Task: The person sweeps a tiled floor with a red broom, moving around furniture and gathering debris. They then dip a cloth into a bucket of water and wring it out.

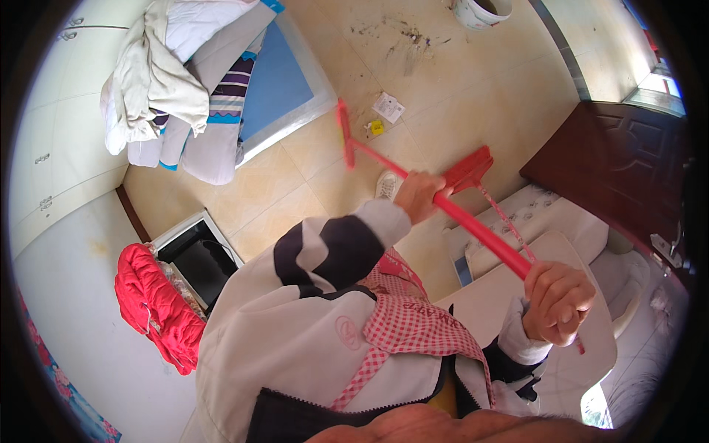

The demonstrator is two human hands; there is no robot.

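Observation:
My left hand (422, 195) grips the thick red handle of a T-shaped floor tool (482, 226) partway along. Higher up, my right hand (559, 303) closes around the same handle near its end. The narrow red head (345, 134) is low over the tiled floor; I cannot tell whether it is a squeegee, mop or broom. Beyond my left hand is a wide red head (468, 169), a dustpan or broom. Its thin patterned handle (507, 221) passes behind my right hand; whether that hand also holds it is hidden. A printed paper (389, 107) and small yellow box (377, 127) lie near the narrow head.
Dark dirt (412, 41) is smeared on the floor near a white bucket (481, 15). Folded bedding (166, 83) lies over a blue-topped panel (277, 83) by white cabinets (72, 83). Cushions (532, 221) and a dark red door (626, 149) stand right; a red jacket (158, 304), left.

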